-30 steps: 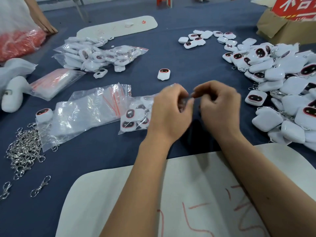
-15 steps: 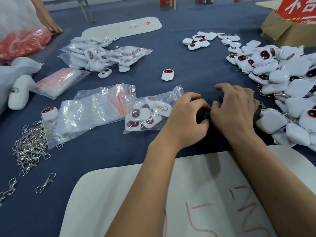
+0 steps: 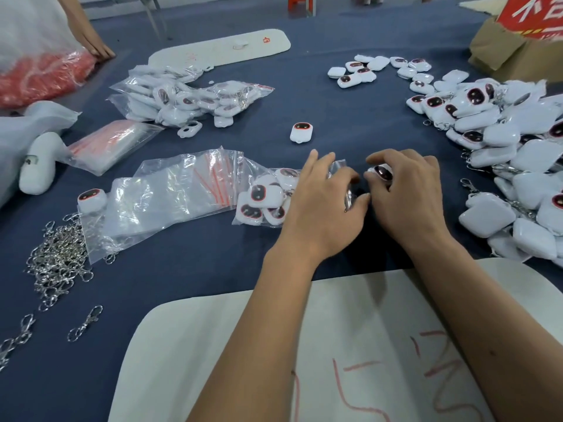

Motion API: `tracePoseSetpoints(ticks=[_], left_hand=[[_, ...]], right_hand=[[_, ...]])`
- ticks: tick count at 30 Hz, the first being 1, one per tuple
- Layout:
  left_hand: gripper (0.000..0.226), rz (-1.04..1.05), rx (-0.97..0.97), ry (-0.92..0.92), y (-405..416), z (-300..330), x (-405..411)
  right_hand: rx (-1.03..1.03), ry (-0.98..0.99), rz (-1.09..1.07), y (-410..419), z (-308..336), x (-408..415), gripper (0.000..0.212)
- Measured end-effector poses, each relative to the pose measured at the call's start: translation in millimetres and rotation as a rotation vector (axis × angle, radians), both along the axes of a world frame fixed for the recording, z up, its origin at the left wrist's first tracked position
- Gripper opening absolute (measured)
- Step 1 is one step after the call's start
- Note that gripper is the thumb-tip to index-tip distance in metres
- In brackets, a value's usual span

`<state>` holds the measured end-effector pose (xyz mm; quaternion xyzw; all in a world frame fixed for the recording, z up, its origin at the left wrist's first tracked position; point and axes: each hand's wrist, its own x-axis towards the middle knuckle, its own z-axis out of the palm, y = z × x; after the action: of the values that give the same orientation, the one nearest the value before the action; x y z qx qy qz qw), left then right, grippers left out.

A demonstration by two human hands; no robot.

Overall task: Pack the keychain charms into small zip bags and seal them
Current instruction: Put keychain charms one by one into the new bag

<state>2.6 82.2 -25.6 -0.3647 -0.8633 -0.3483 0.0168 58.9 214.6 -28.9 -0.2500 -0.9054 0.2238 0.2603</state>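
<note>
Charm [image 3: 382, 172] sits pinched in my right grip [image 3: 405, 190]; left grip [image 3: 323, 193] presses the bag [image 3: 338, 166], whose mouth needs opening next.

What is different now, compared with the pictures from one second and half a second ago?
Both hands came down from above the table. The right hand now pinches a white keychain charm with a dark red-rimmed face; the left hand rests with straight fingers on a clear plastic zip bag. The loose silver metal clasps and the lone white charm stayed put.
</note>
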Motion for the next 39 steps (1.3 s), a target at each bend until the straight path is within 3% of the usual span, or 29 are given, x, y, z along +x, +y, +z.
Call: tracePoseSetpoints(ticks=[4, 7, 9, 11, 16, 18, 21, 24, 28, 31, 33, 36, 39], left_hand=[[0.021, 0.079, 0.117, -0.004, -1, 5, 2], [0.015, 0.363, 0.273, 0.106, -13, 15, -5], [0.031, 0.548, 0.217, 0.075, -28, 17, -17], [0.031, 0.601, 0.176, -0.027, -43, 15, -28], [0.031, 0.551, 0.398, -0.418, -65, 15, -48], [0.035, 0.519, 0.4, -0.478, -69, 16, -51], [0.035, 0.466, 0.312, -0.455, -71, 16, -52], [0.038, 0.462, 0.209, -0.357, -73, 12, -52], [0.024, 0.605, 0.255, -0.215, -77, 10, -54], [0.023, 0.639, 0.412, -0.377, -91, 14, -64], [0.015, 0.472, 0.356, -0.477, -104, 15, -67], [0.053, 0.21, 0.184, -0.527, -113, 16, -63], [0.052, 0.221, 0.201, -0.477, -112, 19, -61]], right_hand=[[0.007, -0.016, 0.015, 2, -1, 0, 0.025], [-0.005, -0.015, 0.023, 2, -1, 1, 0.024], [-0.007, -0.009, 0.03, 2, -1, 1, 0.023], [-0.004, -0.012, 0.032, 3, -2, 0, 0.022], [-0.029, -0.007, 0.033, 2, -2, 0, 0.021], [-0.037, 0.016, 0.037, 1, -2, 1, 0.021], [-0.04, 0.081, 0.072, -2, 1, -1, 0.02], [-0.064, 0.078, 0.155, -10, 5, -2, 0.04], [0.056, -0.175, 0.212, -23, 8, -2, 0.06], [0.013, -0.138, 0.229, -21, 5, -2, 0.048], [-0.026, -0.045, 0.245, -19, 3, -2, 0.036], [-0.021, 0.011, 0.245, -19, 1, -2, 0.024], [-0.027, 0.022, 0.244, -21, 0, -1, 0.019]])
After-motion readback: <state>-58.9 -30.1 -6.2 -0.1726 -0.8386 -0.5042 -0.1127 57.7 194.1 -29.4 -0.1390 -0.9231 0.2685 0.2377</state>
